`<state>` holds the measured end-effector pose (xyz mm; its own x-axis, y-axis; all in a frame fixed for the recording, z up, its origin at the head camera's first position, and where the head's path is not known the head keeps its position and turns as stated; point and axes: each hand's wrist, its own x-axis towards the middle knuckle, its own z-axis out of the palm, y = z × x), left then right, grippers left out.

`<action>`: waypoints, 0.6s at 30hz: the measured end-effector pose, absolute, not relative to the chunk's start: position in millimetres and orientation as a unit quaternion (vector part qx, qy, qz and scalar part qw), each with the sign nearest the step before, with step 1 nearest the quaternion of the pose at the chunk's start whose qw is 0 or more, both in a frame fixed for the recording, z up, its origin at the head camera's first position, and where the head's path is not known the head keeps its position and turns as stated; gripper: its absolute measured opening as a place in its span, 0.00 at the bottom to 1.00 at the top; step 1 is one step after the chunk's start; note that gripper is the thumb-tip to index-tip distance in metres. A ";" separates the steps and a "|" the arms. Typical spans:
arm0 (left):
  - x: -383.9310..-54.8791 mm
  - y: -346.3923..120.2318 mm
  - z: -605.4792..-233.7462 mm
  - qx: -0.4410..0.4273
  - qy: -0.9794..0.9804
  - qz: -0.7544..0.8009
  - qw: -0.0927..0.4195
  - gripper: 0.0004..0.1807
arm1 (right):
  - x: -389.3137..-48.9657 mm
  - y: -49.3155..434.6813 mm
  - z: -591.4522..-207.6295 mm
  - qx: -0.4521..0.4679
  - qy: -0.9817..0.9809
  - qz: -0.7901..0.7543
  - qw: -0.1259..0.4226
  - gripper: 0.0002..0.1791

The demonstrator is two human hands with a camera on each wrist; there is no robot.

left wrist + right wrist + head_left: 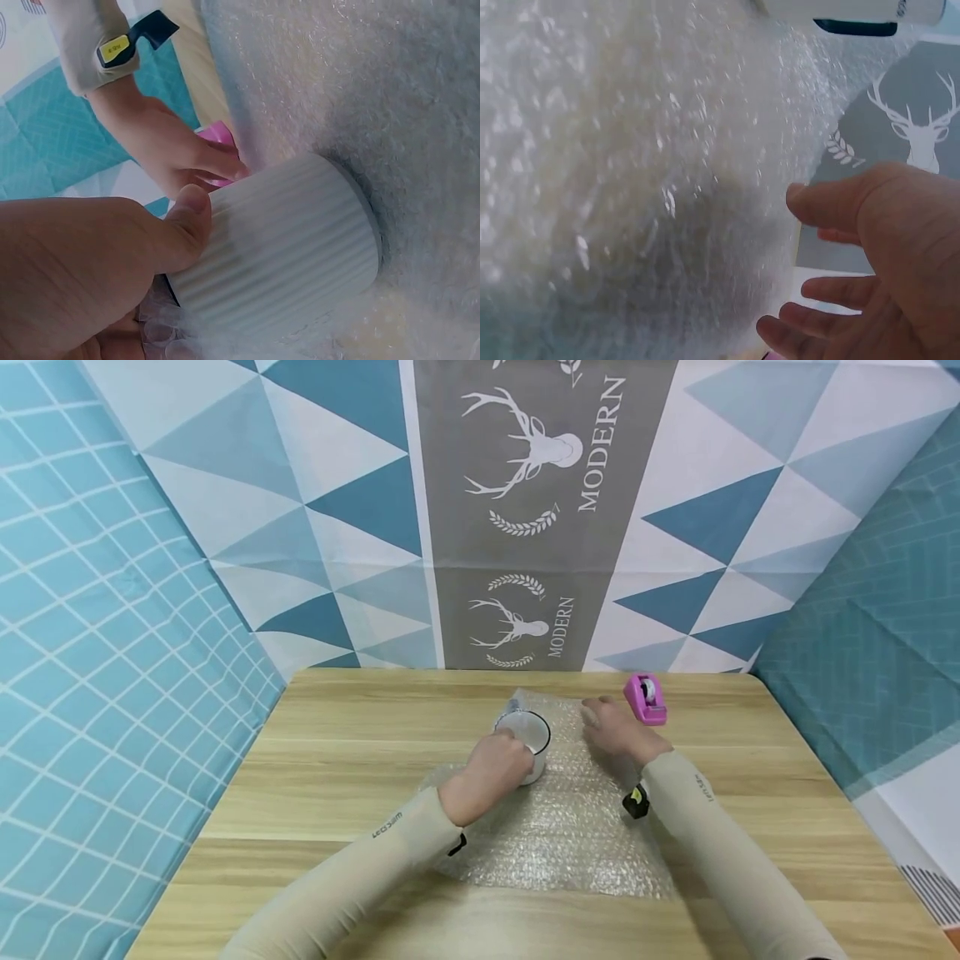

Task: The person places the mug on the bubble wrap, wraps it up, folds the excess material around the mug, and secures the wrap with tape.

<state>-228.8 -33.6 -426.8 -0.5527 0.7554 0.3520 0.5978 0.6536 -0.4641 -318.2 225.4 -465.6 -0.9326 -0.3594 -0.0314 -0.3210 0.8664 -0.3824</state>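
Left hand (491, 772) is gripping ribbed cup (289, 244) on bubble wrap (570, 843), right hand (618, 728) empty, fingers parted, near counter (360, 710)'s far edge.

Head view: the left hand (491, 773) covers part of the cup (537, 764); the left sleeve (352, 881) runs off the picture at 7 o'clock, the right sleeve (723, 839) at 4 o'clock. Left wrist view: the right hand (169, 144) hides much of the tape dispenser (221, 135), toward 11 o'clock. Right wrist view: the bubble wrap (667, 150), blurred, is cropped at 9 o'clock.
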 end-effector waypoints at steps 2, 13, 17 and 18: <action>-229.0 -34.2 -425.8 -0.390 -0.868 0.148 0.269 0.15 | -321.3 227.8 -463.9 -0.172 0.966 -0.187 0.042 0.34; -230.7 -35.1 -425.7 -0.391 -0.869 0.135 0.272 0.14 | -338.1 236.7 -452.9 -0.135 0.964 -0.221 0.057 0.31; -231.1 -34.9 -426.4 -0.395 -0.868 0.135 0.268 0.14 | -341.1 237.7 -450.8 -0.115 0.963 -0.230 0.079 0.31; -231.2 -34.8 -426.5 -0.395 -0.869 0.135 0.267 0.14 | -341.5 237.8 -450.7 -0.113 0.963 -0.231 0.082 0.31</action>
